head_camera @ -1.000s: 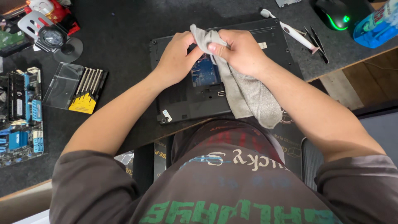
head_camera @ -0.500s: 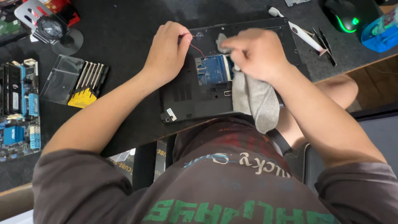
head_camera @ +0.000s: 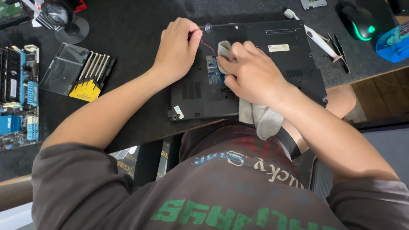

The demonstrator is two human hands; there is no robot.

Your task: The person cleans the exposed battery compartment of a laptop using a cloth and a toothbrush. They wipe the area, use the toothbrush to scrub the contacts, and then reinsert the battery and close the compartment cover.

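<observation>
A black laptop (head_camera: 277,64) lies bottom-up on the dark desk mat, with an open bay showing a blue circuit board (head_camera: 213,73). My right hand (head_camera: 251,74) grips a grey cloth (head_camera: 262,117) and presses a fold of it onto that board; the rest of the cloth hangs off the laptop's near edge. My left hand (head_camera: 177,49) rests on the laptop's left part, fingers curled beside a thin red wire (head_camera: 207,46) that runs toward the bay. Whether it pinches the wire I cannot tell.
An open case of small screwdrivers (head_camera: 79,72) lies left of the laptop. A blue motherboard (head_camera: 19,91) sits at the far left. A white pen-like tool (head_camera: 315,36), tweezers (head_camera: 338,49), a lit mouse (head_camera: 360,21) and a blue bottle (head_camera: 394,42) lie at the right.
My right hand brought the cloth down from above the laptop onto the open bay. My left hand shifted to the laptop's upper left, by the red wire.
</observation>
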